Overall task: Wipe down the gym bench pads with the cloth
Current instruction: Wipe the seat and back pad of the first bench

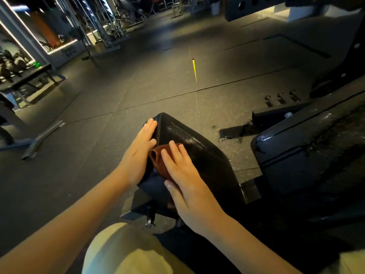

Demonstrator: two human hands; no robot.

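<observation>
View from a head camera looking down at a person's bare arms in a dim gym. Both hands are on a small pad [199,153], black and cushioned, which sits tilted on a dark metal frame just ahead of the person's knee [122,250].

The left hand [141,153] lies flat against the pad's left side wall, fingers straight and together, fingertips reaching its far corner. It grasps nothing and seems only to steady the pad. The right hand [185,175] is also released and flat. Its straight fingers press a bunched rust-brown cloth [157,155] onto the pad's upper face, near the left edge. The cloth lies between the two hands, and part of it is hidden under the right palm.

The task looks to be under way, not finished. Pale streaks run across the far part of the small pad, likely smear marks from the cloth. The near and right parts look dull and plain, so those probably remain to be wiped.

A large pad [306,155] stands to the right, apart from the small one. Its near corner glints and its top is mottled with streaks. Whether this means it was wiped, or is only wet and waiting, cannot be told. Dark wet patches mark the rubber floor [138,86] between the two pads. Other gym machines stand far off, blurred.
</observation>
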